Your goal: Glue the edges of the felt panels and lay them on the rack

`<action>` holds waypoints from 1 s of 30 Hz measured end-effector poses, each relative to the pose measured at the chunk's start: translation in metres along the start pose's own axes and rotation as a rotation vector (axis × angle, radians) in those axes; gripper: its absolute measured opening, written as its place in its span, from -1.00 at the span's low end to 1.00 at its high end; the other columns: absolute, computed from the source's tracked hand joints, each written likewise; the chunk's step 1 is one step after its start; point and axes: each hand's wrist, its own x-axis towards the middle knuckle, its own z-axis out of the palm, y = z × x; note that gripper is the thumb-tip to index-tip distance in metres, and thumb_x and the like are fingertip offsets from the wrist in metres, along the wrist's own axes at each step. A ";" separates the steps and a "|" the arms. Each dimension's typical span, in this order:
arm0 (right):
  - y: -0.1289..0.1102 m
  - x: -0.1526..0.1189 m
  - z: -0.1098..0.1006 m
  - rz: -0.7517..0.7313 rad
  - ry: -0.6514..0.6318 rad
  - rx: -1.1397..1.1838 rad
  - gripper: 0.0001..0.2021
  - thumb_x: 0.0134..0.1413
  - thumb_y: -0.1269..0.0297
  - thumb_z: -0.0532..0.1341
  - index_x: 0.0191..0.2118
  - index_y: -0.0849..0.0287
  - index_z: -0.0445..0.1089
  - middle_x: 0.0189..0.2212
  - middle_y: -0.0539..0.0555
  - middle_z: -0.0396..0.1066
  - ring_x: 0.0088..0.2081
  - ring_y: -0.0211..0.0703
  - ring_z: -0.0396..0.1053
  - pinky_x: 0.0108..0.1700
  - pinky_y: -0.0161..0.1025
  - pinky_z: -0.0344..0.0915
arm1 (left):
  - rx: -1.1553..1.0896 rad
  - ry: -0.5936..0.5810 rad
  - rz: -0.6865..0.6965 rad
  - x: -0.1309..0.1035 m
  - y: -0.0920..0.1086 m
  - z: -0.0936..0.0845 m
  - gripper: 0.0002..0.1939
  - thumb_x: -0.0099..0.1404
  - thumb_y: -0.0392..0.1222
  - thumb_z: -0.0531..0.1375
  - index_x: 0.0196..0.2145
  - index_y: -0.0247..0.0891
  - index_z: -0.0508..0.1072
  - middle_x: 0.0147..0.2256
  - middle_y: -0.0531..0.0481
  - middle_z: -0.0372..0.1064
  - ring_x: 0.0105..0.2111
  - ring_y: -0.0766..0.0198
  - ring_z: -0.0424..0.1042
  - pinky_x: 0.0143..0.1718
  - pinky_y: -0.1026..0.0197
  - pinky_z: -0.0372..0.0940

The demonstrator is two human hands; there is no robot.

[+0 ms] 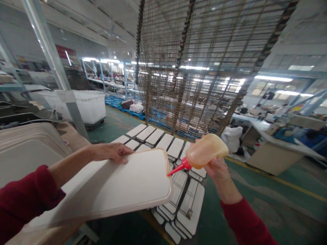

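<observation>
My left hand (112, 152) grips the far edge of a white rounded board (138, 183), thumb on top and fingers curled at the rim. In my right hand (217, 168) is a squeeze bottle (205, 151) of amber liquid, tipped sideways. Its red nozzle (178, 167) points left and touches the board's right edge. A line of yellowish glue-like liquid (163, 154) runs along the rim at the far right corner. The board's near left part lies over the table edge, with its right end sticking out.
At left, more white boards (28, 156) are stacked. Beyond my board, smaller white panels (166, 144) lie in rows on a rack. A tall wire rack (194, 68) rises behind them. A metal post (53, 61) and a white bin (89, 107) stand at left, a workbench (270, 146) at right.
</observation>
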 end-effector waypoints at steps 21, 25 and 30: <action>0.004 -0.013 -0.014 -0.017 0.010 -0.022 -0.26 -0.70 0.13 0.56 -0.13 0.01 0.47 -0.25 0.06 0.57 -0.21 0.08 0.53 0.04 0.18 0.34 | -0.113 0.041 -0.017 0.000 -0.016 -0.010 -0.61 -0.10 -0.16 0.41 -0.24 -0.24 0.62 -0.22 -0.18 0.57 -0.12 -0.18 0.49 -0.20 -0.03 0.43; 0.005 -0.017 -0.014 -0.053 0.011 -0.022 -0.24 -0.60 0.08 0.54 -0.05 0.02 0.44 -0.20 0.13 0.57 -0.13 0.15 0.51 0.13 0.28 0.23 | -0.156 0.062 -0.007 0.000 -0.020 -0.013 -0.60 -0.12 -0.18 0.42 -0.24 -0.21 0.61 -0.24 -0.16 0.57 -0.11 -0.17 0.49 -0.19 -0.04 0.43; 0.005 -0.019 -0.014 -0.122 0.024 -0.068 -0.31 -0.50 0.00 0.51 -0.07 0.02 0.47 -0.18 0.19 0.57 -0.15 0.18 0.52 0.12 0.27 0.26 | -0.136 0.055 0.025 0.000 -0.023 -0.013 -0.58 -0.05 -0.12 0.41 -0.17 -0.21 0.60 -0.21 -0.17 0.57 -0.11 -0.16 0.50 -0.15 -0.03 0.42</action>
